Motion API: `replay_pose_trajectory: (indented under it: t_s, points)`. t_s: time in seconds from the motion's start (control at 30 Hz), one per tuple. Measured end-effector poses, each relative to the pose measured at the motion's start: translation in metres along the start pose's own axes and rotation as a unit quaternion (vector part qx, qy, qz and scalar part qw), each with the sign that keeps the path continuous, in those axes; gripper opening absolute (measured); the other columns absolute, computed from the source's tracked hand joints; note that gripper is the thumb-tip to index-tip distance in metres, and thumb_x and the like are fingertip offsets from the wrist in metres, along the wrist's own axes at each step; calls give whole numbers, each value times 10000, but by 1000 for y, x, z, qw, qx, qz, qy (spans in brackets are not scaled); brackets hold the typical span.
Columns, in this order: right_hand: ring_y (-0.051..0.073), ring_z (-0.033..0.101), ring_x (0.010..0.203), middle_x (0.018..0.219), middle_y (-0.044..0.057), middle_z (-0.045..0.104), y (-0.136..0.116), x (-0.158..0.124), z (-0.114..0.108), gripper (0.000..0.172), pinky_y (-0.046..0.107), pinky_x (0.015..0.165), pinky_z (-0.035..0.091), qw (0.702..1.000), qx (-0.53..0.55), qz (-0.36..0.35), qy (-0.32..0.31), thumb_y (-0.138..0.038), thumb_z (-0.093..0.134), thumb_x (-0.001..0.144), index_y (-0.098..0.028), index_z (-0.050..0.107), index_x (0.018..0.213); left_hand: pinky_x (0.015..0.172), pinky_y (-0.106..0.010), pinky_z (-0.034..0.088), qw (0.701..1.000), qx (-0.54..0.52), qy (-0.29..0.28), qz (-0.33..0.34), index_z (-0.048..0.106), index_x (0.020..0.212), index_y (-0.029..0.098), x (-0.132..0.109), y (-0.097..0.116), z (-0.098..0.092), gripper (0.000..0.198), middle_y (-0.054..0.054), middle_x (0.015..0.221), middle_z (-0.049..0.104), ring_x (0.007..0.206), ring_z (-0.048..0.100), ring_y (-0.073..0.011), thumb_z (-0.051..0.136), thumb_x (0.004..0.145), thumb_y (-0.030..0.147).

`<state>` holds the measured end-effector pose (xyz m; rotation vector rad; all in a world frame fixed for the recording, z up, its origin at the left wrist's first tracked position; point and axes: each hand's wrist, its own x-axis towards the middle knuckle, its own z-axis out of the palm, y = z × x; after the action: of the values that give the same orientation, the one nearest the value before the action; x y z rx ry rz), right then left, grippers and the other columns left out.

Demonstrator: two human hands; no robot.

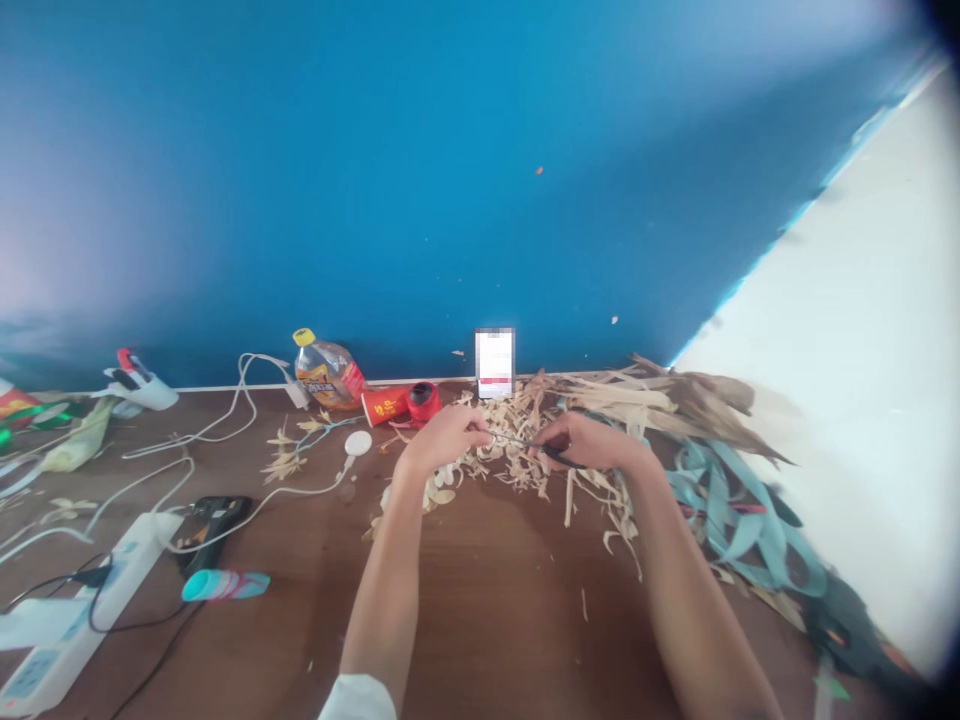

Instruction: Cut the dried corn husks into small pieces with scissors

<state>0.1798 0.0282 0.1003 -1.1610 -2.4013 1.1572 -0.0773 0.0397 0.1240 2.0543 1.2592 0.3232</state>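
Observation:
My right hand (589,440) is closed round the dark handles of a pair of scissors (556,454). Their thin blades point left, toward my left hand (450,436). The fingers of that hand are pinched together by the blade tips, and whatever is between them is too small to make out. Both hands are over a heap of pale, curled husk scraps (517,465) on the brown table (510,600). Behind the heap, a lit phone (495,362) leans upright against the blue wall.
Long dry husks (637,395) and a tangle of pale blue ribbon (739,520) lie to the right. Leftward are a yellow-capped bottle (330,372), a red cup (385,405), a white cable (300,490), a power strip (90,620) and a turquoise tube-like item (225,585).

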Motion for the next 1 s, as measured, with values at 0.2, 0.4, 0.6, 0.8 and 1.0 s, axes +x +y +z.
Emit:
replay_pose_trajectory:
  t_s: [0.2, 0.4, 0.6, 0.8, 1.0]
  points:
    - [113, 432, 556, 672, 28, 639, 0, -1, -1, 297, 227, 506, 321, 999, 18, 26, -18, -284, 568, 702, -134, 749, 883, 637, -264, 384, 999, -21, -36, -21, 689, 803, 162, 3, -4, 3, 214, -35, 814, 685, 728, 592, -168, 591, 763, 347]
    - [115, 438, 551, 671, 24, 642, 0, -2, -1, 279, 228, 509, 330, 999, 25, 28, -33, -290, 576, 708, -148, 748, 876, 617, -260, 375, 998, -28, -53, -16, 685, 809, 176, 4, -6, 4, 217, -35, 837, 684, 746, 593, -170, 597, 758, 368]
    - [106, 407, 522, 616, 7, 612, 1, -3, -2, 273, 231, 497, 309, 999, 9, 28, -36, -290, 570, 712, -156, 749, 869, 627, -264, 381, 997, -37, -71, -17, 677, 810, 167, 3, -7, 3, 243, -42, 815, 674, 740, 590, -172, 602, 753, 391]
    - [109, 424, 536, 651, 9, 631, -1, -3, -2, 251, 231, 504, 321, 998, 31, 30, -39, -282, 581, 710, -161, 740, 862, 634, -264, 383, 997, -40, -63, -2, 675, 815, 175, 3, -8, 2, 242, -36, 841, 674, 755, 589, -170, 594, 762, 396]
    - [123, 454, 553, 697, 21, 666, -4, -3, -1, 258, 239, 515, 334, 998, 29, 34, -34, -278, 591, 696, -170, 746, 872, 628, -272, 380, 998, -42, -54, -14, 677, 809, 167, 3, -6, 1, 268, -39, 823, 672, 739, 587, -175, 596, 756, 418]
